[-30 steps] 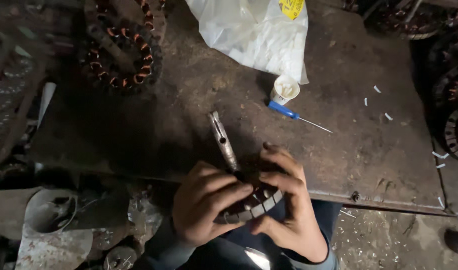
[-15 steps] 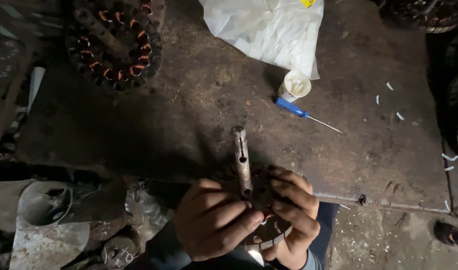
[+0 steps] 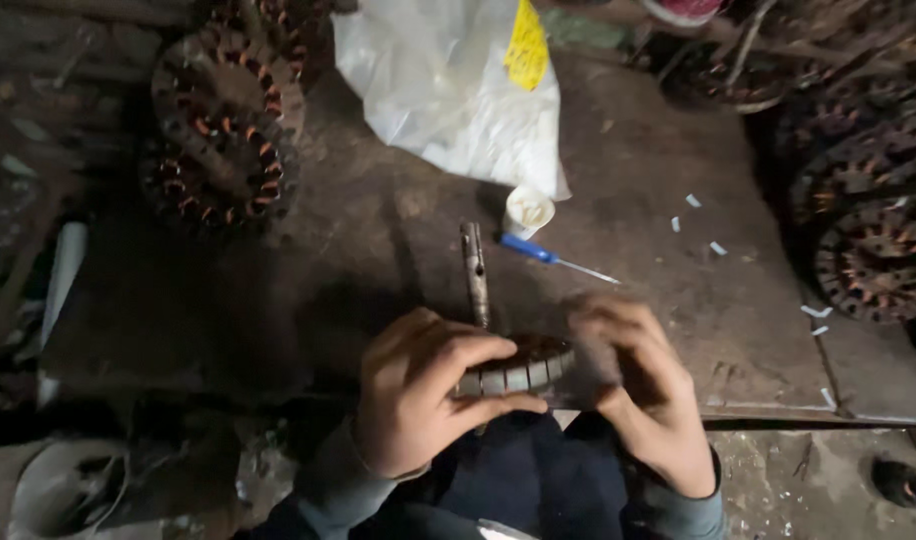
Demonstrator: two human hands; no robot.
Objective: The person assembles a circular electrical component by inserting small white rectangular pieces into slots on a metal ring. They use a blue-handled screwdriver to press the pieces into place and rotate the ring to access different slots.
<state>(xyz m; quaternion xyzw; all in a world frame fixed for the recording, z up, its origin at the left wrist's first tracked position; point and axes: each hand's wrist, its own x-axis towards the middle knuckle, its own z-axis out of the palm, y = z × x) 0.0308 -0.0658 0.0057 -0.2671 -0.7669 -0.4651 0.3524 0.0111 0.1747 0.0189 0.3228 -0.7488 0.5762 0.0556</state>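
Item: round metal rotor core (image 3: 523, 365) with a metal shaft (image 3: 474, 272), held at the near edge of the dark workbench (image 3: 678, 330).

Your left hand (image 3: 418, 400) clasps the core's left side, thumb and fingers wrapped on its rim. Your right hand (image 3: 643, 385) is blurred at the core's right side; you cannot tell whether it grips.

Beyond the core: shaft pointing away from you; a blue-handled screwdriver (image 3: 548, 256) just past the shaft tip; a small white cup (image 3: 527, 210) beside the screwdriver; a white plastic bag (image 3: 448, 90) farther off.

Far left of the core: stacked copper-wound stators (image 3: 223, 125). Far right: more wound stators (image 3: 878, 255).
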